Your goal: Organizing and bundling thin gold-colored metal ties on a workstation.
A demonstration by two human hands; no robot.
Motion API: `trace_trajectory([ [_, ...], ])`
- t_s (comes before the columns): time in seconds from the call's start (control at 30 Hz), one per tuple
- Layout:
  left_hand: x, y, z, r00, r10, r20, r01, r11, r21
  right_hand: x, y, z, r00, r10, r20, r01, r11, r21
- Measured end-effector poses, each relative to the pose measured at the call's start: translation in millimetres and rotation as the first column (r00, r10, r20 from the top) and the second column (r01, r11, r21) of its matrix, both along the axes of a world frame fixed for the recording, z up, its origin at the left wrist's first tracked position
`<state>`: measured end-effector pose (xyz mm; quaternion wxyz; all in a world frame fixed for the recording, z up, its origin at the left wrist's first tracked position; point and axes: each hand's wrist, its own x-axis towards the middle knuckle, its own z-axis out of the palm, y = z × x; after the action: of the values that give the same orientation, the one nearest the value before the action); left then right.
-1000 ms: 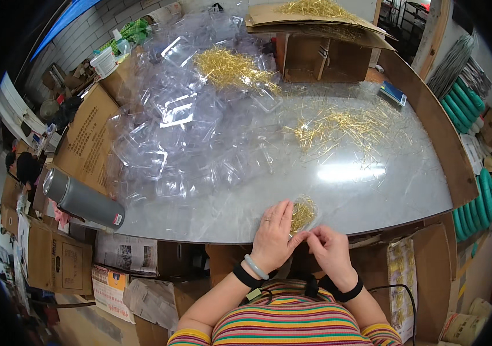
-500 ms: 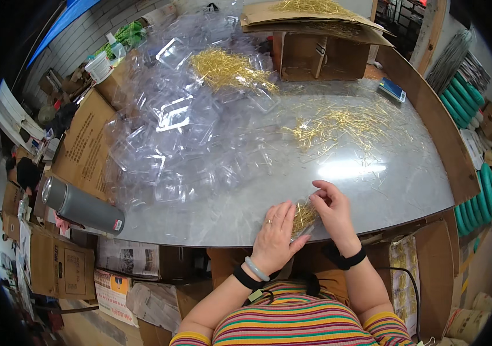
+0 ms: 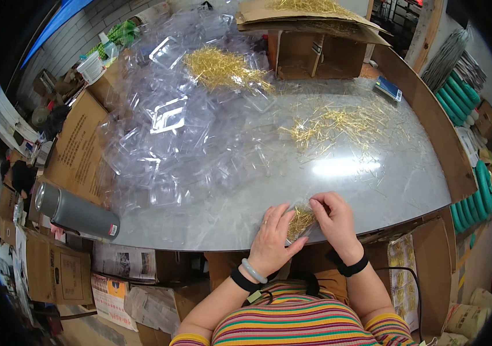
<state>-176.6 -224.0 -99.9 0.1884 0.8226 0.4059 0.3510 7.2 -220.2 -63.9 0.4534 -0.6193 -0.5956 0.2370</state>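
At the table's near edge sits a small clear plastic box (image 3: pixel 300 225) filled with thin gold wire pieces. My left hand (image 3: pixel 270 235) wraps the box's left side, fingers along the far part and thumb at the near side. My right hand (image 3: pixel 336 224) is closed, its thumb and fingertips pinched at the box's far right corner; whether a wire piece is between them is hidden. Beyond my hands, a loose spread of gold wire pieces (image 3: pixel 338 128) lies on the grey table (image 3: pixel 228 216).
A large heap of clear plastic boxes (image 3: pixel 168 147) covers the table's left side, with a pile of gold wire pieces (image 3: pixel 223 68) on top. A grey bottle (image 3: pixel 81 213) lies at the left edge. Cardboard walls (image 3: pixel 430 115) border the right; a cardboard box (image 3: pixel 329 57) stands at the back.
My right hand has moved slightly down and its fingertips are now closer on the box's corner. My left hand still holds the box. The whole view has shifted a little.
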Motion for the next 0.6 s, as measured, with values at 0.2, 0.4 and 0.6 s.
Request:
trace_trajectory([
  [0.2, -0.2, 1.2, -1.7, 1.0, -0.007, -0.006, 0.007, 1.0, 0.024, 4.9, 19.1, -18.4, 0.994, 0.094, -0.061, -0.093, 0.995, 0.018],
  [0.4, -1.9, -1.2, -2.6, 1.0, 0.022, -0.012, -0.021, 0.999, 0.038, 3.6, 14.8, -25.9, 0.97, 0.025, -0.24, -0.045, 0.996, -0.077],
  [0.6, -2.1, 0.0, -2.1, 1.0, 0.01, 0.017, -0.01, 1.0, -0.006, 1.2, -0.4, -8.1, 0.993, 0.107, 0.041, -0.108, 0.994, 0.015],
])
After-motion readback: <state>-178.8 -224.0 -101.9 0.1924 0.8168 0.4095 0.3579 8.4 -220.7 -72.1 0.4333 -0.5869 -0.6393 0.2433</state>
